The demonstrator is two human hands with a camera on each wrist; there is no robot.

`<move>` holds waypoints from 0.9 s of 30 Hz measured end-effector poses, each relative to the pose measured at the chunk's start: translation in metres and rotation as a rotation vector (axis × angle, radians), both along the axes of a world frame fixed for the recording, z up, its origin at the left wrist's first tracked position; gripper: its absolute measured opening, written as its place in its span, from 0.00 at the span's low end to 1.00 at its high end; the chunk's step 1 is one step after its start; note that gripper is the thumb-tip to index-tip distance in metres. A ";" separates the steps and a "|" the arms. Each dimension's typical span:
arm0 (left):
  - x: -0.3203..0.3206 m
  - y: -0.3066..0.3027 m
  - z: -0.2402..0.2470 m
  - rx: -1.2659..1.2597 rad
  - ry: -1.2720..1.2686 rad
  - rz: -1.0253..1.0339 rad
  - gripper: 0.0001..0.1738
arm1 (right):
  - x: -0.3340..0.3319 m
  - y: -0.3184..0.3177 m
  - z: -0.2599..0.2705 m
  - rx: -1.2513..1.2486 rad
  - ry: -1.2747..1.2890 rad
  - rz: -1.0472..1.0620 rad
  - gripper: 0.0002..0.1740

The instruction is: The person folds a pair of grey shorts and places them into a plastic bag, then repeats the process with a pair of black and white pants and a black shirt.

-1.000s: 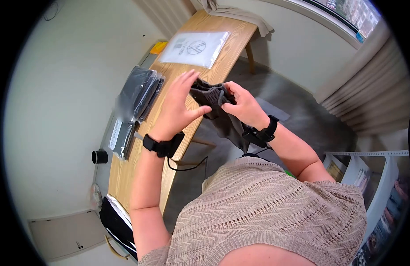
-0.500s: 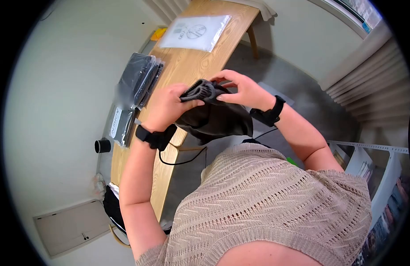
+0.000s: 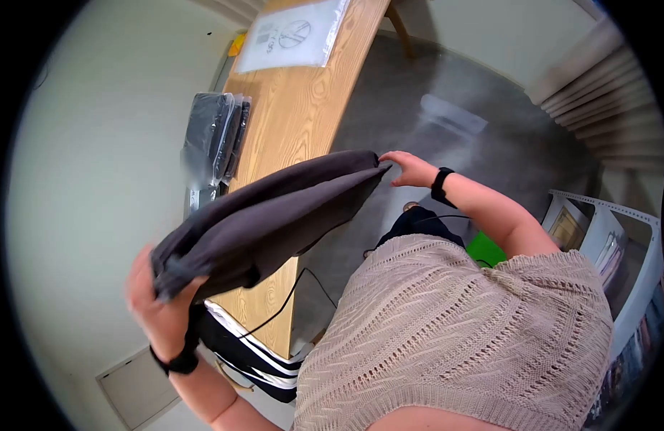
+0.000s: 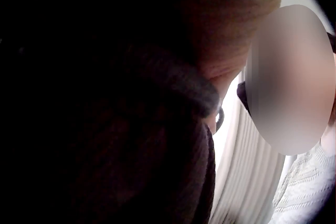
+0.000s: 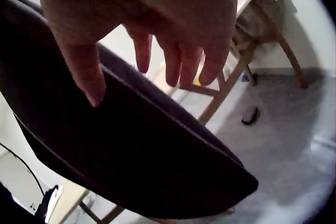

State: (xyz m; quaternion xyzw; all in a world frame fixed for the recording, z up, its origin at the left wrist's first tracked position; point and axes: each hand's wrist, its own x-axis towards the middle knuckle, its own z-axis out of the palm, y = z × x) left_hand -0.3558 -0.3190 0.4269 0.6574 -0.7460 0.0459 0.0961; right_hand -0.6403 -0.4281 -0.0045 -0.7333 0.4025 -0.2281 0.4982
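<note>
Cloth [image 3: 274, 215]: dark grey, soft, folded into a long band; held in the air from 8 o'clock to 1 o'clock, above the wood-grain table [image 3: 310, 100].
Left hand [image 3: 156, 305]: fingers curled round the bunched end, 8 o'clock.
Right hand [image 3: 412, 169]: thumb touches the far end; fingers loose, nearly straight.
Bags [image 3: 215, 136]: glossy plastic, 11 o'clock.

One cloth [image 3: 274, 215], two hands (left hand [image 3: 156, 302], right hand [image 3: 411, 169]), two wristbands [image 3: 441, 185], one desk [image 3: 303, 108], one clear bag [image 3: 292, 32], one stack of dark packs [image 3: 213, 136] whose number is blurred, one yellow item [image 3: 236, 44], one green item [image 3: 485, 248] and one shelf rack [image 3: 619, 215] are in view.
</note>
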 end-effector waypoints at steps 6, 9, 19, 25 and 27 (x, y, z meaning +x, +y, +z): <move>0.047 0.074 0.070 -0.284 -0.178 0.255 0.23 | 0.050 0.001 -0.069 -0.100 0.096 -0.124 0.31; 0.057 0.102 0.105 -0.481 -0.038 0.379 0.25 | 0.070 -0.007 -0.082 -0.219 0.100 -0.168 0.22; 0.094 0.183 0.145 -0.838 -0.258 0.674 0.29 | 0.099 -0.018 -0.087 -0.108 0.148 0.193 0.09; 0.199 0.265 0.117 -0.702 -0.071 1.076 0.32 | 0.099 -0.033 -0.055 -0.017 -0.186 -0.096 0.14; 0.229 0.294 0.084 -0.698 0.147 1.183 0.32 | 0.094 -0.055 -0.020 -0.139 -0.159 -0.187 0.17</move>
